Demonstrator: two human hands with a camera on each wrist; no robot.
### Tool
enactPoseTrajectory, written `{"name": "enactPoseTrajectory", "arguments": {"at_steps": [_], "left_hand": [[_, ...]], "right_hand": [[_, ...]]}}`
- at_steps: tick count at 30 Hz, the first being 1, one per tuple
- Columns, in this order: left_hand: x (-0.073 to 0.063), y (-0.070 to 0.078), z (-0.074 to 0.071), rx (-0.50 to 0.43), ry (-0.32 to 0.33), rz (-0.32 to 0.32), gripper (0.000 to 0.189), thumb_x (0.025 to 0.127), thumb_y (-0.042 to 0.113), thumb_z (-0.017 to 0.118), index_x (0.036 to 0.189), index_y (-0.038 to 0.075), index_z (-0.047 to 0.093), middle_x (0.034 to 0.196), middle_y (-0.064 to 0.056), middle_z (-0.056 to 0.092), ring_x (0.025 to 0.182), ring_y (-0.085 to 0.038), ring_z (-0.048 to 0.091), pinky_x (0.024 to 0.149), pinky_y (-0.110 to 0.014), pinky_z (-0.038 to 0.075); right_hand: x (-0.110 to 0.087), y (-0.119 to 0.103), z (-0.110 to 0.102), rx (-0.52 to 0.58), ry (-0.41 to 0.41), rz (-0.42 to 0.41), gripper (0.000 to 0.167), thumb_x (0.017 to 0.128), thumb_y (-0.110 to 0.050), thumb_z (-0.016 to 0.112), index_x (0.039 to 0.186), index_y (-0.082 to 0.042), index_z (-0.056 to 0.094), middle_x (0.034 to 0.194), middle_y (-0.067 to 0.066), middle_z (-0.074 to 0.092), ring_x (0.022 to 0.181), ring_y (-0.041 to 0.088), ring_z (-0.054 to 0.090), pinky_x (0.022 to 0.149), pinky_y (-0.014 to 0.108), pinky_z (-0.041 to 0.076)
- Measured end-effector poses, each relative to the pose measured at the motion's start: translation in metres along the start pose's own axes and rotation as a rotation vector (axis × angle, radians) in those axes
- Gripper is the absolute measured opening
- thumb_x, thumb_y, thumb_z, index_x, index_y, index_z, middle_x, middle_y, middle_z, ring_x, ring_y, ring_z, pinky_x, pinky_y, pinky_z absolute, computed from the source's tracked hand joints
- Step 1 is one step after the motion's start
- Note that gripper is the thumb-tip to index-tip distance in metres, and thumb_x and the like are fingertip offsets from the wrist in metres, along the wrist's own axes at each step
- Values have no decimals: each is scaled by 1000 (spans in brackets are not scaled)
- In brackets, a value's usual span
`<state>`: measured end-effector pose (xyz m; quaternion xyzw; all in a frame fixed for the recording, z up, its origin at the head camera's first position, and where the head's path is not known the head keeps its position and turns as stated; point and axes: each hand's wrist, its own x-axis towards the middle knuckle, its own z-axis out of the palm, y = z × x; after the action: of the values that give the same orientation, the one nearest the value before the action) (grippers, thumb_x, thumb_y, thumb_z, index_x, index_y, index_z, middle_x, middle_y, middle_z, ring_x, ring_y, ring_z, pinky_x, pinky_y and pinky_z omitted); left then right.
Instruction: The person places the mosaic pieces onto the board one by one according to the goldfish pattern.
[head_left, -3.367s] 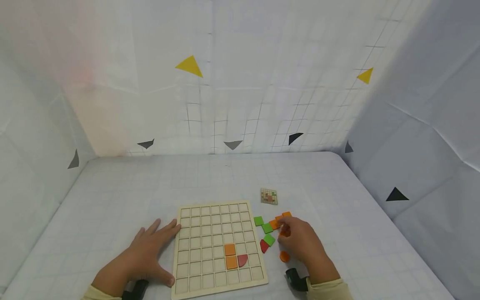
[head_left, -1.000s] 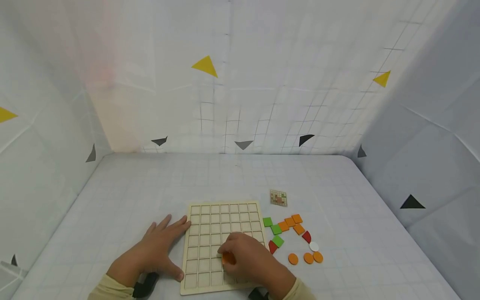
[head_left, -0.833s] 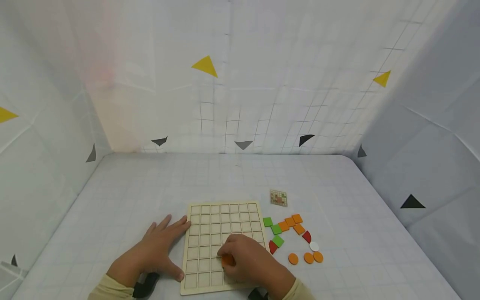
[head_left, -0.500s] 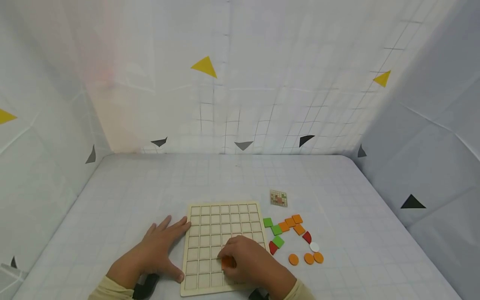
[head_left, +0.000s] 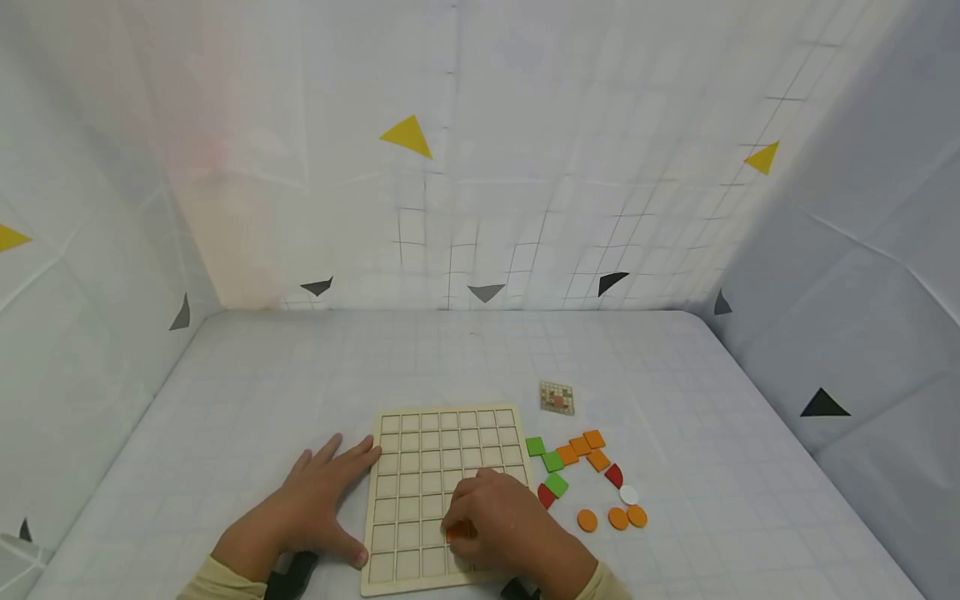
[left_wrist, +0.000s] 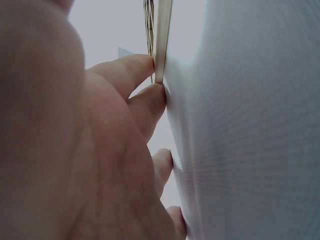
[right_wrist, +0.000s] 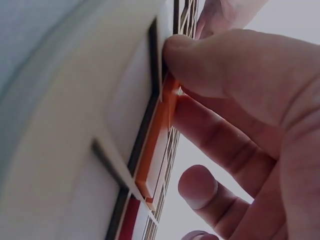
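Note:
A pale wooden grid board (head_left: 408, 483) lies on the white table in the head view. My left hand (head_left: 307, 504) rests at its left side, fingers spread, with fingertips and thumb against the edge; the left wrist view shows two fingertips touching the board's rim (left_wrist: 162, 40). Over the lower right cells, my right hand (head_left: 498, 521) pinches an orange tile (head_left: 459, 532) between thumb and fingers, low against the grid. In the right wrist view the thumb touches that orange tile (right_wrist: 171, 87); a red piece (right_wrist: 131, 217) sits in a nearby cell. The hand hides the tile's full shape.
Right of the board lie loose green squares (head_left: 552, 461), orange squares (head_left: 581, 446), red quarter-rounds (head_left: 614, 476), orange discs (head_left: 587, 521) and a white disc (head_left: 628, 495). A small printed pattern card (head_left: 557, 398) lies behind them. White sheets (head_left: 847, 250) wall the table.
From the loose tiles, my right hand has moved left onto the board with an orange tile, then shifted slightly in the last half second. My left hand has stayed at the board's edge.

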<state>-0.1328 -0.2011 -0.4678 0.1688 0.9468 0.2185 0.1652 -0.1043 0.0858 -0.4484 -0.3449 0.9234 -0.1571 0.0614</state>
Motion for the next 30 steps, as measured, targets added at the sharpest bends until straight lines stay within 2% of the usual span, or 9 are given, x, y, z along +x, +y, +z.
{"name": "enactPoseTrajectory", "arguments": {"at_steps": [2, 6, 9, 15, 22, 30], "left_hand": [[0, 1, 0, -1, 2, 0, 139, 36, 69, 92, 157, 24, 41, 167, -2, 31, 155, -48, 10, 119, -75, 4], [-2, 2, -1, -7, 9, 2, 139, 36, 69, 92, 156, 23, 41, 167, -3, 32, 155, -48, 10, 118, -76, 4], [-3, 3, -1, -14, 9, 4, 139, 35, 68, 92, 156, 22, 42, 167, -4, 32, 155, -50, 11, 118, -77, 4], [-6, 1, -1, -2, 0, 2, 140, 35, 69, 91, 156, 21, 41, 167, -6, 32, 153, -52, 12, 116, -79, 5], [-2, 0, -4, 23, 23, 22, 141, 35, 71, 90, 156, 20, 41, 166, -7, 33, 153, -53, 13, 116, -79, 6], [0, 0, -1, 2, 10, 12, 141, 34, 69, 91, 156, 21, 41, 166, -6, 32, 154, -52, 11, 116, -78, 4]], "right_hand": [[-1, -1, -1, 0, -7, 9, 6, 87, -30, 79, 92, -33, 81, 91, -25, 66, 87, -5, 58, 110, 36, 49], [-2, -3, -2, 12, -12, 19, 10, 87, -29, 80, 96, -33, 81, 91, -24, 66, 83, -4, 55, 90, 22, 53], [-4, -5, -1, 42, -17, 34, 15, 86, -28, 80, 101, -33, 81, 93, -23, 66, 83, -3, 51, 76, 14, 47], [-8, -7, 0, 114, 0, 35, 21, 87, -24, 78, 107, -30, 80, 95, -23, 65, 86, -5, 53, 80, 14, 50], [-13, 1, -5, 171, 53, 93, 19, 88, -23, 77, 107, -25, 80, 97, -21, 66, 88, -4, 57, 82, 17, 53], [-30, 13, -15, 283, 114, 183, 23, 88, -20, 77, 111, -17, 78, 98, -11, 69, 73, -2, 53, 65, 16, 48]]}}
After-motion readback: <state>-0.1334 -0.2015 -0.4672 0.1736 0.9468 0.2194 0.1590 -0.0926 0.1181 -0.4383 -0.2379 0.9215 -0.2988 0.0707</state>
